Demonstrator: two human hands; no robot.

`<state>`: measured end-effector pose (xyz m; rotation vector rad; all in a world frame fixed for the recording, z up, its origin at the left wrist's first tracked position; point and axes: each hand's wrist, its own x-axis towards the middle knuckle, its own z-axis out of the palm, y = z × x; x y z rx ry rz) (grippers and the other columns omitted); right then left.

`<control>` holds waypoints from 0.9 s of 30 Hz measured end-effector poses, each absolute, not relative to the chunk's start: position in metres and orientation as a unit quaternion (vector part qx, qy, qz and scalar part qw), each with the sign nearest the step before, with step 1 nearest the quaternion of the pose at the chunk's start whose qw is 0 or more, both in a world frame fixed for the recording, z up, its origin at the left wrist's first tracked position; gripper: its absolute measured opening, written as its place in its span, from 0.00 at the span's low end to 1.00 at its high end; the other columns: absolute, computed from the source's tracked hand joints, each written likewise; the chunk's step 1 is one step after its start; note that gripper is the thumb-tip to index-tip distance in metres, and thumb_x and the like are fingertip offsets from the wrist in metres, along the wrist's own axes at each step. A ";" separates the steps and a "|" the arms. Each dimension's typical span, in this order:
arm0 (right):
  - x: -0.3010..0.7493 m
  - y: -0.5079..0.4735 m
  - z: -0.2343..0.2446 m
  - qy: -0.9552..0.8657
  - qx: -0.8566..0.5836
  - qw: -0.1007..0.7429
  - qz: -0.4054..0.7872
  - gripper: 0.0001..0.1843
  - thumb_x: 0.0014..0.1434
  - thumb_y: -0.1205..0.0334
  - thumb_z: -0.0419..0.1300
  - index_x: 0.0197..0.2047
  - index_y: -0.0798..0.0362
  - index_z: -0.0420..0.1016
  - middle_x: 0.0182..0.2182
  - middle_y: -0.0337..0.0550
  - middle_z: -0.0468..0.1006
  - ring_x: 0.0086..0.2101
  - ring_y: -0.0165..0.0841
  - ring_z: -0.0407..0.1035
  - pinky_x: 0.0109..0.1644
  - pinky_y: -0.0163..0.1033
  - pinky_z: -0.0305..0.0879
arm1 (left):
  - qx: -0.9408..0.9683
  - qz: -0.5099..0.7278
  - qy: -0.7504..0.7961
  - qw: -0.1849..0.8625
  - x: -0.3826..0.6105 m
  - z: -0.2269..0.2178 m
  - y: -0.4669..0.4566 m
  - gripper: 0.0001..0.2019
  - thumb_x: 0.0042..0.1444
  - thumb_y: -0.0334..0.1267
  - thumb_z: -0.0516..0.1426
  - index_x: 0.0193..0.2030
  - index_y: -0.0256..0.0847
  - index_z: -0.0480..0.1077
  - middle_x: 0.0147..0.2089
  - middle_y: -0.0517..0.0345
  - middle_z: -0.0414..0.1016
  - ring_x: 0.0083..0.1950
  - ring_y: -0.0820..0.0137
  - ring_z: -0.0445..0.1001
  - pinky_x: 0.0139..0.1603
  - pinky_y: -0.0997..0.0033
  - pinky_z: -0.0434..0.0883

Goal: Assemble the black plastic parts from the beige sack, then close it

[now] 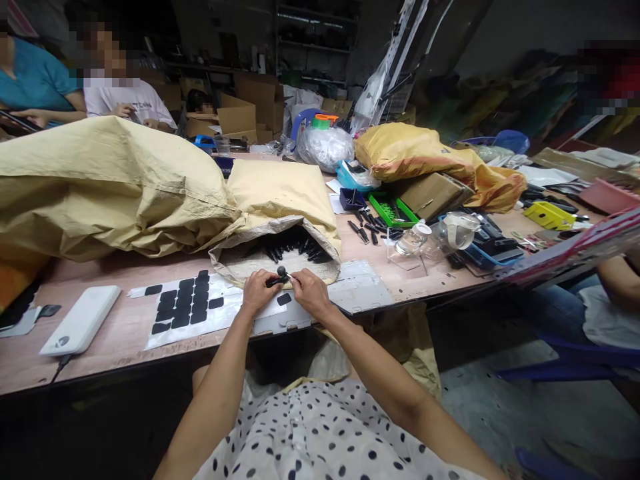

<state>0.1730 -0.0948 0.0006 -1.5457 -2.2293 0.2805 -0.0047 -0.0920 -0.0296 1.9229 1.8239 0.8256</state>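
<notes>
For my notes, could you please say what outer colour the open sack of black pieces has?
The open sack is pale yellow outside; see the head view.

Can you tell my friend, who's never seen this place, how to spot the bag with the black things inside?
Find the long table, then the left hand and right hand near its front edge. Just beyond them lies a cream sack. Unlike the bulging sack to its left, its mouth gapes toward the hands, showing black pieces inside.
</notes>
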 end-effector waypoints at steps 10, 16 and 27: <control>0.205 -0.056 -0.025 -0.787 -0.596 0.157 -0.034 0.11 0.66 0.64 0.55 0.47 0.51 0.78 0.41 0.49 0.75 0.42 0.40 0.65 0.42 0.40 0.59 | 0.676 0.276 0.659 0.177 -0.003 -0.026 -0.094 0.08 0.53 0.42 0.62 0.40 0.49 0.80 0.41 0.56 0.79 0.46 0.59 0.74 0.49 0.61 0.69; 0.202 -0.062 -0.030 -0.787 -0.595 0.157 -0.039 0.11 0.67 0.63 0.54 0.47 0.52 0.76 0.42 0.49 0.73 0.42 0.40 0.63 0.43 0.40 0.57 | 0.682 0.270 0.656 0.177 -0.007 -0.027 -0.095 0.08 0.54 0.42 0.62 0.40 0.48 0.80 0.41 0.55 0.79 0.47 0.58 0.73 0.48 0.61 0.69; 0.199 -0.060 -0.026 -0.785 -0.598 0.156 -0.040 0.09 0.66 0.62 0.55 0.46 0.52 0.75 0.42 0.49 0.73 0.43 0.41 0.63 0.44 0.41 0.57 | 0.634 0.376 0.587 0.334 0.002 -0.001 -0.129 0.14 0.53 0.50 0.61 0.41 0.44 0.78 0.41 0.55 0.80 0.43 0.62 0.73 0.49 0.62 0.71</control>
